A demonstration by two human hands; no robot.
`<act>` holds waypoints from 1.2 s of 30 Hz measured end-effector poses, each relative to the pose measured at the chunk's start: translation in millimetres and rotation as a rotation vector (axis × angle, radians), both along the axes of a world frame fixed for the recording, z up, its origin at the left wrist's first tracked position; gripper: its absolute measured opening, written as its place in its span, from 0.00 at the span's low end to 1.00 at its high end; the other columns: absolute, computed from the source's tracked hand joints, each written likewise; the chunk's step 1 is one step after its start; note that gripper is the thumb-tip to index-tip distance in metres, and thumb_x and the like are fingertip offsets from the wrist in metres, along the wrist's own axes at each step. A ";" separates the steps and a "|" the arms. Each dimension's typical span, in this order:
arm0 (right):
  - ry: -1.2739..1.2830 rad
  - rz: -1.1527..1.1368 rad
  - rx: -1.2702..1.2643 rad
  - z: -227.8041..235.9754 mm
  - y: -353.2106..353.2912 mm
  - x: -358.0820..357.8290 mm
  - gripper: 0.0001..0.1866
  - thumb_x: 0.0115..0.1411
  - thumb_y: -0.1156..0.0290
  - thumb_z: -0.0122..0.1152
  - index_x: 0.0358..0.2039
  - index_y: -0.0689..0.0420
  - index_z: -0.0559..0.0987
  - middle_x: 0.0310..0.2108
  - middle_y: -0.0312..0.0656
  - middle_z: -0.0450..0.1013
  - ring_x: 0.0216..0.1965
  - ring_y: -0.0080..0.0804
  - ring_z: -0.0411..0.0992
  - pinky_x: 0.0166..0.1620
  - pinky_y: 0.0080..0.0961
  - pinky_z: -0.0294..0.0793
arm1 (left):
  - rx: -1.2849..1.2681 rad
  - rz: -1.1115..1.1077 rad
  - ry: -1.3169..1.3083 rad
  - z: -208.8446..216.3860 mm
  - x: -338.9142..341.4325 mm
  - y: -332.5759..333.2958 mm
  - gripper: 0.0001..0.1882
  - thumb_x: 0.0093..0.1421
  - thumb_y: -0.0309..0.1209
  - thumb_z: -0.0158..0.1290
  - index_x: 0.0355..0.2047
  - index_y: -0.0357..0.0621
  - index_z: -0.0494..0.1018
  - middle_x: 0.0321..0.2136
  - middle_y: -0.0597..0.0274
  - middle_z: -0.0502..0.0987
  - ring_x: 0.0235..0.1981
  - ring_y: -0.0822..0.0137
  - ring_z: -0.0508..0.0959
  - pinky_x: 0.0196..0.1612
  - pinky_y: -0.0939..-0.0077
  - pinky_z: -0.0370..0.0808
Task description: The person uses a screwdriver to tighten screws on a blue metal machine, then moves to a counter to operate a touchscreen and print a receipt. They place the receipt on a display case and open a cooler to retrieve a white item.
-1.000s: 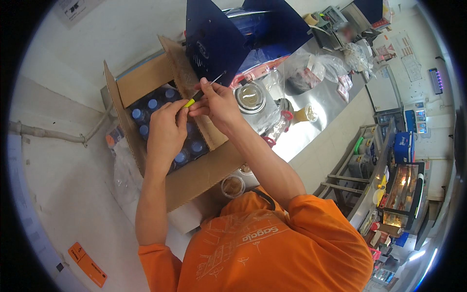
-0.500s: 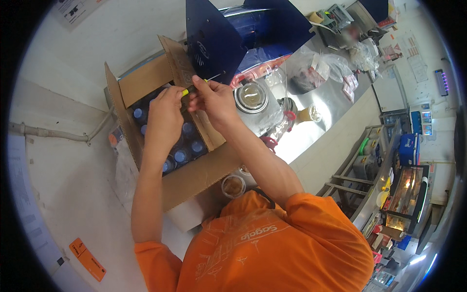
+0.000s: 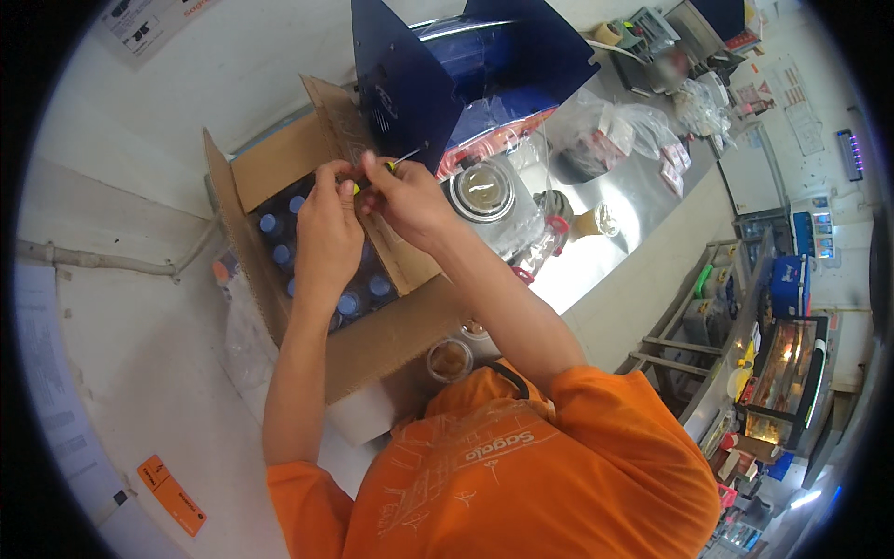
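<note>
My left hand (image 3: 328,219) and my right hand (image 3: 413,200) meet above an open cardboard box (image 3: 377,343). Between them is a small screwdriver (image 3: 390,168) with a yellow and black handle, mostly covered by my fingers. Its thin metal shaft points up and right, towards a dark blue metal housing (image 3: 406,84). My right fingers are closed round the handle; my left fingers pinch near its yellow end. Below my hands, several blue-capped bottles (image 3: 349,304) stand in the box. Whether the shaft touches the housing, I cannot tell.
Right of the box, a round clear container (image 3: 484,189) sits on the steel counter (image 3: 579,265). A plastic cup (image 3: 596,220) and plastic bags (image 3: 605,135) lie farther along. Near my chest is another clear cup (image 3: 450,360). A pipe (image 3: 102,261) runs along the left wall.
My left hand has shifted slightly right and down, closer to my right hand. The view has moved a little, and less of the screwdriver handle shows between my fingers.
</note>
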State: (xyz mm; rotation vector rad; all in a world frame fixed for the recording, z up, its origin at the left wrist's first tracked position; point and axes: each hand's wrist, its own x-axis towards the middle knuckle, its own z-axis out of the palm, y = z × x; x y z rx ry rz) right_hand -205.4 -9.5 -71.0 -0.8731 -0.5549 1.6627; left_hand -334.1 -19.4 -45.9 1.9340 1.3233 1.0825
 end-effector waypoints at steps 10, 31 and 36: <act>-0.233 -0.021 -0.050 -6.3 -2.8 2.8 0.15 0.67 0.65 0.55 0.41 0.68 0.76 0.26 0.41 0.74 0.22 0.27 0.73 0.28 0.21 0.75 | -0.076 0.002 0.072 2.2 -0.8 6.1 0.13 0.70 0.33 0.38 0.44 0.36 0.67 0.35 0.40 0.76 0.37 0.41 0.77 0.38 0.56 0.72; 0.133 -0.049 0.087 -13.9 -3.1 7.2 0.18 0.66 0.62 0.57 0.37 0.68 0.74 0.24 0.40 0.72 0.24 0.24 0.70 0.32 0.21 0.71 | -0.200 0.063 0.069 -1.3 0.7 7.9 0.14 0.67 0.33 0.45 0.47 0.36 0.66 0.35 0.40 0.76 0.36 0.45 0.78 0.40 0.57 0.72; -0.114 -0.052 0.105 -22.0 4.7 7.4 0.17 0.65 0.61 0.58 0.34 0.67 0.76 0.21 0.40 0.72 0.19 0.24 0.69 0.25 0.23 0.70 | -0.164 0.037 0.094 15.0 6.5 6.8 0.12 0.65 0.32 0.49 0.44 0.37 0.67 0.33 0.40 0.76 0.36 0.46 0.78 0.38 0.60 0.73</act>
